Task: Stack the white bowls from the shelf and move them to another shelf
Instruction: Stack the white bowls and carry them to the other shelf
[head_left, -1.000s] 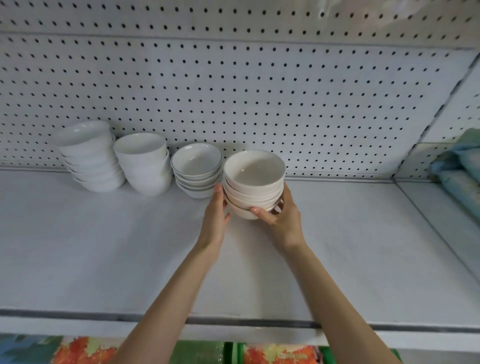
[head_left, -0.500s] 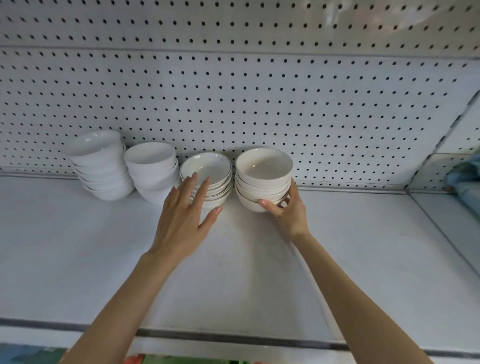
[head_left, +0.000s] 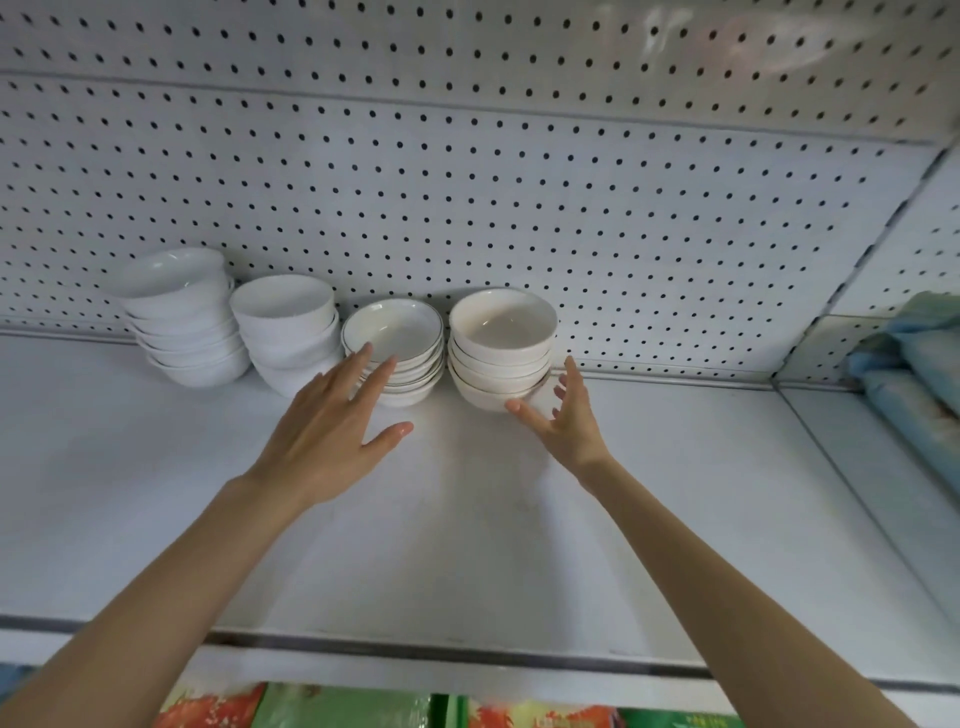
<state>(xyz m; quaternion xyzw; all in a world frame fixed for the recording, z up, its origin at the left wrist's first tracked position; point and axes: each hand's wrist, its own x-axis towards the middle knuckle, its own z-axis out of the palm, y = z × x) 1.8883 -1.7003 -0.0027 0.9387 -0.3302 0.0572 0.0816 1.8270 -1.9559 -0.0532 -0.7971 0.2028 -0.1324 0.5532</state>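
Four stacks of white bowls stand in a row at the back of a white shelf (head_left: 467, 519), against the pegboard. The rightmost stack (head_left: 501, 348) is cream-white and several bowls high. Just in front of it, at its lower right, my right hand (head_left: 563, 421) has its fingers spread and holds nothing. Left of it is a stack of shallow rimmed bowls (head_left: 400, 338). My left hand (head_left: 337, 431) hovers flat in front of that stack, fingers straight and empty. Two taller stacks (head_left: 288, 327) (head_left: 182, 312) stand further left.
A white pegboard wall (head_left: 467, 208) backs the shelf. Blue wrapped packages (head_left: 914, 364) lie on the neighbouring shelf at the right. Colourful packaged goods (head_left: 337, 709) show below the shelf's front edge.
The rightmost stack was set down beside the shallow stack. My left hand let go first and moved left, then my right hand released the stack and opened.
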